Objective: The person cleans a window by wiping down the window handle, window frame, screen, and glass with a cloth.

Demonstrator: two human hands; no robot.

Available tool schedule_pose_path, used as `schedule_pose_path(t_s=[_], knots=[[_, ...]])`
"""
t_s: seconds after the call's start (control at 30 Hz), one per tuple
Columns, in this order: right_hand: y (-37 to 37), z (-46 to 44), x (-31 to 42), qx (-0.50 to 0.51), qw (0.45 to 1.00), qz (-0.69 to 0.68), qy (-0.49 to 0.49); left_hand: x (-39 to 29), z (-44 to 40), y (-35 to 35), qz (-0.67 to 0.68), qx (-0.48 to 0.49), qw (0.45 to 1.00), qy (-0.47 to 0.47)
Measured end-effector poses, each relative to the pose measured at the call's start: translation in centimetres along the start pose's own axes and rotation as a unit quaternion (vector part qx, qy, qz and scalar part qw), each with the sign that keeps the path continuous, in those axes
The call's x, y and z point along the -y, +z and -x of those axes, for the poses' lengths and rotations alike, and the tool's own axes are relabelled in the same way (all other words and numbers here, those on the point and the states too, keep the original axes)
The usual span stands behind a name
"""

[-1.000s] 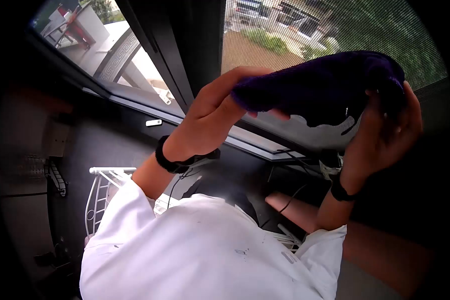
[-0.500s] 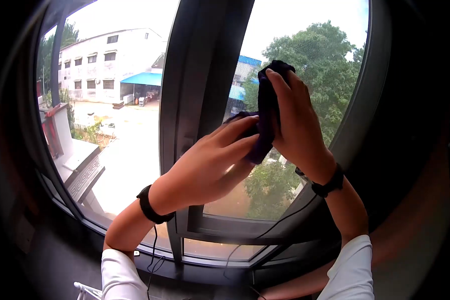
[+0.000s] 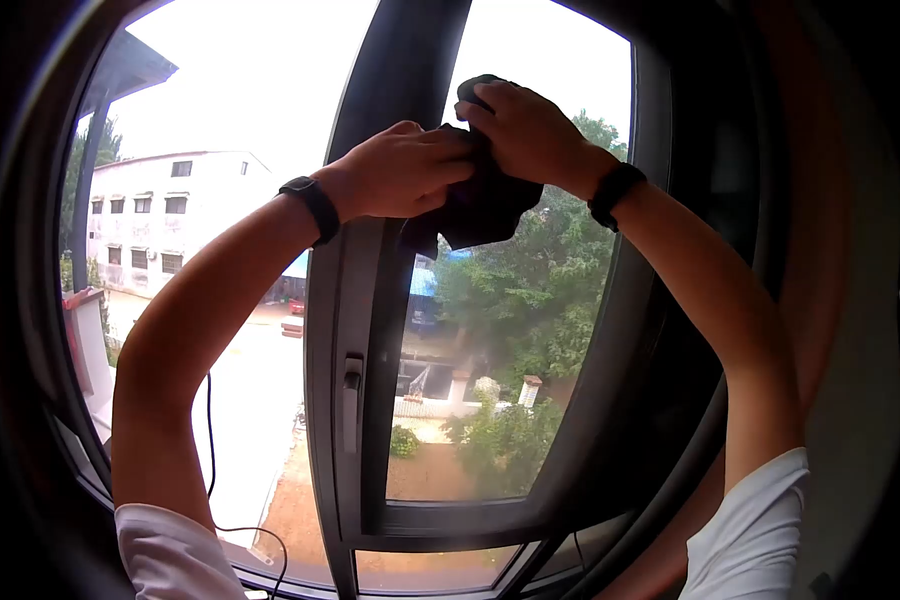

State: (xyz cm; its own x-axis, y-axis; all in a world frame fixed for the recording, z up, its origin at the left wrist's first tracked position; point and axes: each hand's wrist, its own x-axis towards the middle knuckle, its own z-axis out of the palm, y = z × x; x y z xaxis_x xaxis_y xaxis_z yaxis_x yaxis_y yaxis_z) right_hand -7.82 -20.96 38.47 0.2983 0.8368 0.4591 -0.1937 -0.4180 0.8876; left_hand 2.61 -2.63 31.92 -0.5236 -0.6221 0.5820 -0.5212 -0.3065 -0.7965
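Note:
A dark purple cloth hangs bunched in front of the upper part of the framed window pane. My left hand has its fingers closed on the cloth's left side, close to the dark upright frame. Higher and a little to the right, my right hand grips the top of the cloth, its fingertips curled over the edge. The two hands are near each other, with cloth between them. Both wrists wear black bands.
A window handle sits on the dark upright frame below my left hand. A larger pane is at the left, with a white building outside. A thin black cable hangs near my left arm.
Both hands and the cloth have moved up to the upper part of the pane. The view has risen from my shirt to the window, and the window handle now shows.

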Motion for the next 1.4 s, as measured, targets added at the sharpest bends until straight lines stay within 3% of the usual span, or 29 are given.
schedule_pose_path(t_s=[0.07, 0.17, 0.23, 0.4, 0.47, 0.53, 0.6, 0.63, 0.7, 0.83, 0.87, 1.0, 1.07, 1.4], knots=[[0.1, -0.5, -1.3, -0.008, 1.0, 0.009, 0.017, 1.7, -0.5, 0.5, -0.04, 0.018, 0.999, 0.03], [0.5, -1.0, -3.0, -0.034, 0.998, 0.024, 0.042, 4.2, -0.9, 1.4, -0.132, 0.084, 0.988, 0.003], [1.1, -0.9, -3.2, -0.071, 0.995, 0.029, 0.057, 4.9, -1.2, 1.6, -0.178, 0.081, 0.978, -0.066], [3.7, -1.4, -2.9, 0.031, 0.992, -0.032, 0.122, 7.7, 0.0, 3.2, -0.199, 0.122, 0.965, -0.12], [5.5, -1.0, -1.7, 0.019, 0.987, -0.056, 0.15, 8.4, 1.5, 4.8, -0.198, 0.028, 0.974, -0.104], [6.9, -0.8, -0.8, 0.006, 0.982, -0.083, 0.172, 8.0, 2.0, 4.9, -0.208, 0.016, 0.971, -0.114], [8.3, -0.8, 0.0, -0.155, 0.972, -0.05, 0.169, 7.6, 2.7, 5.5, -0.22, 0.007, 0.966, -0.133], [8.7, -0.8, 0.1, -0.189, 0.969, -0.045, 0.154, 7.6, 2.8, 6.2, -0.223, -0.027, 0.964, -0.139], [8.9, -0.6, 0.7, -0.151, 0.963, -0.045, 0.217, 7.3, 2.9, 7.2, -0.221, -0.049, 0.962, -0.15], [9.7, -1.4, 0.9, -0.206, 0.952, -0.027, 0.225, 4.8, 2.7, 8.3, -0.228, -0.031, 0.949, -0.216], [8.5, -1.4, 2.1, -0.163, 0.952, -0.033, 0.256, 3.8, 3.0, 8.7, -0.231, -0.046, 0.941, -0.241], [8.9, -0.3, 4.5, -0.182, 0.953, 0.007, 0.242, 1.8, 4.2, 8.9, -0.219, -0.047, 0.935, -0.274], [7.9, 0.0, 5.5, -0.146, 0.96, -0.016, 0.239, 0.8, 4.6, 8.3, -0.201, 0.008, 0.935, -0.293], [6.5, 3.9, 10.7, -0.047, 0.961, -0.049, 0.266, -8.2, 7.8, 7.6, -0.185, 0.093, 0.909, -0.361]])
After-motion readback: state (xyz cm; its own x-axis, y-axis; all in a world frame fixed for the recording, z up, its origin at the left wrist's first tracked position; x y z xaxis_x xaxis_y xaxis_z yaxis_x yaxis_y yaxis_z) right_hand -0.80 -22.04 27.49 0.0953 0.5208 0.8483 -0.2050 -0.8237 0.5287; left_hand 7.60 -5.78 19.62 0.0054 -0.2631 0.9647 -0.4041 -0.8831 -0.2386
